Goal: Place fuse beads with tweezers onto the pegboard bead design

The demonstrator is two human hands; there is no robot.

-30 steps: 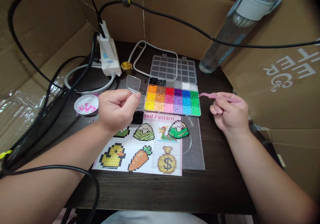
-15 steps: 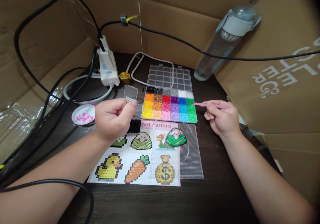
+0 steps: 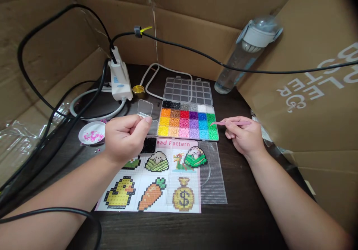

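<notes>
Right hand (image 3: 246, 135): pinches pink tweezers (image 3: 231, 123) between thumb and fingers. Left hand (image 3: 123, 135): curled into a fist, thumb pressed on the index finger; I cannot tell whether it grips anything. The tweezers point left, their tips over the green beads (image 3: 213, 133) at the right side of the bead tray (image 3: 187, 138). I cannot confirm contact or a held bead.

Step in hand, as I judge it: selecting a green bead. The next move calls for the tips to be steadied and closed lightly on one bead without disturbing its neighbours.

Markings: I read "ead Pattern" on the pattern sheet (image 3: 170, 190); the start of the first word is hidden. A dollar sign marks the printed money bag (image 3: 183, 198). White capitals on the cardboard (image 3: 313, 130) run tilted and cut off; I cannot read them whole. The power strip (image 3: 121, 80) bears blue labels, illegible to me.
</notes>
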